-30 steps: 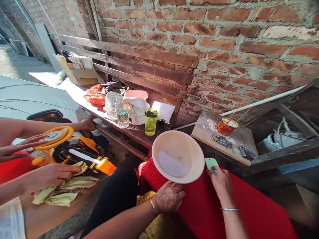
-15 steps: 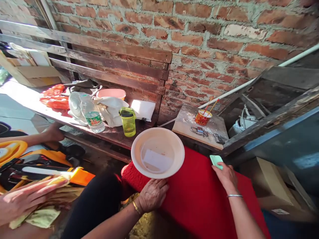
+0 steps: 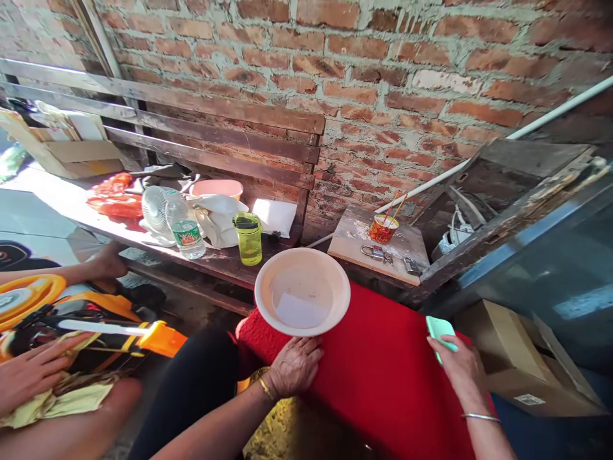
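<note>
A cream-coloured plastic basin rests on the red cloth in front of me. Clear liquid seems to lie in it, with a pale rectangular patch at the bottom whose nature I cannot make out. My left hand, a gold bangle at its wrist, lies flat on the cloth, fingertips against or just under the basin's near rim. Off to the right, my right hand is closed around a mint-green flat rectangular object with rounded corners. It is held above the cloth's right edge.
On the bench stand a green drinking bottle, a water bottle and a small fan. A board at the wall bears padlocks and a red-gold cup. Right is a cardboard box; left, another person's hand holds yellowish cloth.
My right hand has moved rightward, away from the basin, with the mint-green object. My left hand stays by the basin. The other person's hand has shifted left, and my view has tilted slightly.
</note>
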Demonstrator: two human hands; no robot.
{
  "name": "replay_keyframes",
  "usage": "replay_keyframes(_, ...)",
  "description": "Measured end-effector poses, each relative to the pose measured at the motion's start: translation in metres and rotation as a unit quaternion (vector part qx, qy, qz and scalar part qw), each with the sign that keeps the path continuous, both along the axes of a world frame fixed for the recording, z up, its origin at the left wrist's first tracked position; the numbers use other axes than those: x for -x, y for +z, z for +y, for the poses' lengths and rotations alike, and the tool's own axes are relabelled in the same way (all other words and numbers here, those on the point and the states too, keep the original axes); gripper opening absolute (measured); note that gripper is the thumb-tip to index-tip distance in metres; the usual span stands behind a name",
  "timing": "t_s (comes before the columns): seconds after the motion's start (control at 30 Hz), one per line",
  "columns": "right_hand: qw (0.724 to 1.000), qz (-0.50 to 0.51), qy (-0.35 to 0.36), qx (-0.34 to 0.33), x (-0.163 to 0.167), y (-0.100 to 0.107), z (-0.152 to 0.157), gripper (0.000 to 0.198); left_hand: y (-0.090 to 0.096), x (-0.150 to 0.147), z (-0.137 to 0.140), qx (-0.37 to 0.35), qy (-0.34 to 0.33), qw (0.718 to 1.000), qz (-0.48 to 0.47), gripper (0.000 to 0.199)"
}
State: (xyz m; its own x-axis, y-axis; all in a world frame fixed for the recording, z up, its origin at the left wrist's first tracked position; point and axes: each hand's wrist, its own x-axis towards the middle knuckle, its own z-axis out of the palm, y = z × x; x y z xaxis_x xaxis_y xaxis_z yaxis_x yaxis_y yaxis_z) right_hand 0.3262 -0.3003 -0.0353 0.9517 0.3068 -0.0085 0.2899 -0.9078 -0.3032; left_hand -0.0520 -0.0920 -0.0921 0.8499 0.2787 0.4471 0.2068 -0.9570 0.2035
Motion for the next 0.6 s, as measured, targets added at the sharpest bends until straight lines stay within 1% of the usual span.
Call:
replay_keyframes(0.07,0.997,0.002,0.077,-0.022,0.041,0.009,0.050,0.049,0.000,0.000,0.000,0.001,-0.002,1.000,0.006,0.026)
replay_keyframes(0.1,0.993,0.012,0.116,-0.014,0.061,0.013,0.073,0.045,0.000,0.000,0.000,0.002,-0.002,1.000,0.009,0.026)
replay_keyframes(0.17,0.985,0.022,0.171,-0.015,0.097,0.017,0.113,0.036,0.001,0.000,0.000,0.006,-0.001,1.000,0.014,0.028)
replay_keyframes(0.23,0.976,0.026,0.217,-0.018,0.122,0.015,0.141,0.029,0.001,0.000,0.000,0.008,0.000,1.000,0.015,0.028)
replay_keyframes(0.3,0.967,0.024,0.251,-0.018,0.134,0.010,0.155,0.028,0.001,0.000,0.000,0.007,-0.001,1.000,0.009,0.027)
replay_keyframes(0.37,0.966,0.021,0.259,-0.008,0.131,0.005,0.155,0.029,0.001,0.000,0.000,0.006,-0.002,1.000,0.004,0.026)
replay_keyframes(0.43,0.972,0.019,0.235,0.012,0.115,0.004,0.143,0.030,0.001,0.000,0.000,0.006,-0.003,1.000,0.006,0.026)
replay_keyframes(0.5,0.981,0.019,0.189,0.036,0.089,0.009,0.118,0.033,0.002,-0.001,-0.001,0.007,-0.003,1.000,0.009,0.027)
replay_keyframes(0.6,0.993,0.014,0.100,0.066,0.045,0.026,0.057,0.040,0.005,-0.001,-0.001,0.008,-0.005,1.000,0.008,0.025)
